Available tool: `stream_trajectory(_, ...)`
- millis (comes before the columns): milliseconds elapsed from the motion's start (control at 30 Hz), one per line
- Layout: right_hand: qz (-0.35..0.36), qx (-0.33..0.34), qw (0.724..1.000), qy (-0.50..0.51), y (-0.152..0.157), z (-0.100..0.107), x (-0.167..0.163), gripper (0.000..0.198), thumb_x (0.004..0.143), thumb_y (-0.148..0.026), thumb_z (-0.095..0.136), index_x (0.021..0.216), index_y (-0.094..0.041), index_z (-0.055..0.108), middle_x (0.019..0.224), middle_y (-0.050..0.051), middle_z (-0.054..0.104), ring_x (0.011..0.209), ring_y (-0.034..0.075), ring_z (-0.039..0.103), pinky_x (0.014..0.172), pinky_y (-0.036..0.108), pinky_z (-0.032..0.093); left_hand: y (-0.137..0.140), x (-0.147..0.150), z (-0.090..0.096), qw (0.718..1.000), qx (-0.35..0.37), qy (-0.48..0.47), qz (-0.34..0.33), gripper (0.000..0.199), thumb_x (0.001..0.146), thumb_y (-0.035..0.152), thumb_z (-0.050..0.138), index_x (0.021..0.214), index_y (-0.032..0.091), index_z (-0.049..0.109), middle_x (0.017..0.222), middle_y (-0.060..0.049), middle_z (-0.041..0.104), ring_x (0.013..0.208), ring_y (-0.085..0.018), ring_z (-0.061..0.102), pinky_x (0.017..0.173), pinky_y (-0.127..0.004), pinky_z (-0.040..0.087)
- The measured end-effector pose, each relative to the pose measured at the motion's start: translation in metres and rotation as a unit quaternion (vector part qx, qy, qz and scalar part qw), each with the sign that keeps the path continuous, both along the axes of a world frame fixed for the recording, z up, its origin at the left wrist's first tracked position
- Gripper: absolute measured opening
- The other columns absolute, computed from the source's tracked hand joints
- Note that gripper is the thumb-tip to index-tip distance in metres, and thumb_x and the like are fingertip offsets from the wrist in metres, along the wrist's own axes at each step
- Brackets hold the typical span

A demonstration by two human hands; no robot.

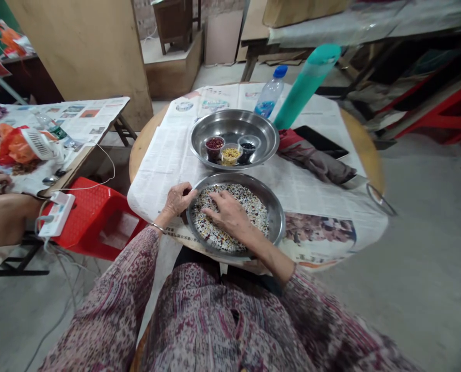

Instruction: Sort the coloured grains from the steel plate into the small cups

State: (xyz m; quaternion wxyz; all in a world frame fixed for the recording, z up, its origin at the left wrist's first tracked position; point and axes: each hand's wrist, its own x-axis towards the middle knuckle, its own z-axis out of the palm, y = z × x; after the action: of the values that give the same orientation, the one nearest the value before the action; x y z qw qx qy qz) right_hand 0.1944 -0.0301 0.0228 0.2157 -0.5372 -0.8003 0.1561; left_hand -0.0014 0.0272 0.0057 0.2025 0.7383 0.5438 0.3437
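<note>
A wide metal basin in front of me holds a layer of mixed grains, mostly white with dark, yellow and reddish bits. My left hand grips its left rim, fingers curled and thumb at the edge. Over the grains lies my right hand, thumb and fingers apart, fingertips touching the mix; whether a grain is between them cannot be made out. Behind stands a second metal basin with small clear cups: one of dark red beans, one of yellow kernels, one of black beans.
Newspaper covers the round table. At its back stand a plastic bottle and a tall teal container. A grey-red umbrella and a dark flat object lie right. A red stool bears a power strip; another person's leg shows left.
</note>
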Motion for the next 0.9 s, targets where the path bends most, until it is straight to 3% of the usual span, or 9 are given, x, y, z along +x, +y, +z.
stream_trajectory(133,0.126,-0.019,0.992,-0.021,-0.007,0.008,-0.020,0.014,0.090,-0.018,0.057,0.100,-0.017,0.067,0.105,0.010,0.062,0.100,0.021,0.055,0.086,0.033,0.046,-0.001,0.001,0.003,1.000,-0.002,-0.002,0.006,0.022,0.083,0.026,0.058,0.065,0.018,0.052,0.060,0.005,0.049,0.061,-0.011,0.044,0.063,-0.024,0.037)
stream_trajectory(233,0.172,-0.036,0.982,-0.071,-0.008,0.013,-0.008,0.021,0.087,-0.007,0.051,0.091,-0.018,0.068,0.101,0.009,0.064,0.095,0.020,0.055,0.078,0.030,0.043,-0.002,0.001,0.005,1.000,-0.005,-0.005,0.006,0.022,0.084,0.027,0.058,0.064,0.018,0.051,0.060,0.005,0.048,0.062,-0.011,0.044,0.064,-0.024,0.037)
stream_trajectory(433,-0.004,-0.002,0.994,-0.114,0.019,0.010,0.049,0.032,0.087,-0.005,0.044,0.101,-0.016,0.071,0.104,0.012,0.066,0.098,0.022,0.055,0.083,0.032,0.042,-0.001,-0.001,0.004,1.000,-0.010,-0.013,0.002,0.022,0.083,0.029,0.058,0.065,0.018,0.053,0.060,0.005,0.048,0.061,-0.011,0.043,0.062,-0.024,0.035)
stream_trajectory(600,-0.081,0.003,0.989,-0.121,0.035,0.010,0.030,0.035,0.097,-0.033,0.048,0.119,-0.015,0.068,0.117,0.017,0.065,0.112,0.032,0.050,0.088,0.040,0.043,-0.001,-0.002,0.003,1.000,-0.015,0.002,0.010,0.022,0.084,0.030,0.059,0.066,0.018,0.055,0.060,0.005,0.049,0.062,-0.011,0.045,0.062,-0.024,0.036)
stream_trajectory(733,0.007,0.009,0.996,-0.088,0.029,0.013,-0.005,0.035,0.093,-0.039,0.060,0.119,-0.016,0.066,0.120,0.016,0.063,0.112,0.029,0.051,0.092,0.040,0.042,0.000,-0.001,0.004,1.000,0.000,0.009,0.000,0.022,0.084,0.030,0.058,0.066,0.018,0.054,0.063,0.003,0.052,0.064,-0.012,0.046,0.065,-0.025,0.038)
stream_trajectory(833,0.129,-0.004,0.988,-0.083,0.015,0.015,-0.008,0.015,0.090,-0.024,0.063,0.102,-0.018,0.069,0.108,0.011,0.064,0.104,0.024,0.054,0.086,0.034,0.042,0.000,-0.001,0.004,1.000,-0.003,0.008,0.000,0.022,0.084,0.030,0.056,0.065,0.018,0.053,0.063,0.004,0.052,0.064,-0.012,0.046,0.065,-0.025,0.038)
stream_trajectory(900,0.187,-0.014,0.978,-0.095,0.004,0.015,0.005,0.013,0.088,-0.013,0.057,0.090,-0.020,0.068,0.098,0.007,0.064,0.096,0.021,0.055,0.079,0.031,0.041,0.000,-0.001,0.004,1.000,-0.005,0.005,-0.001,0.022,0.083,0.029,0.055,0.065,0.018,0.052,0.062,0.004,0.051,0.063,-0.012,0.045,0.065,-0.025,0.038)
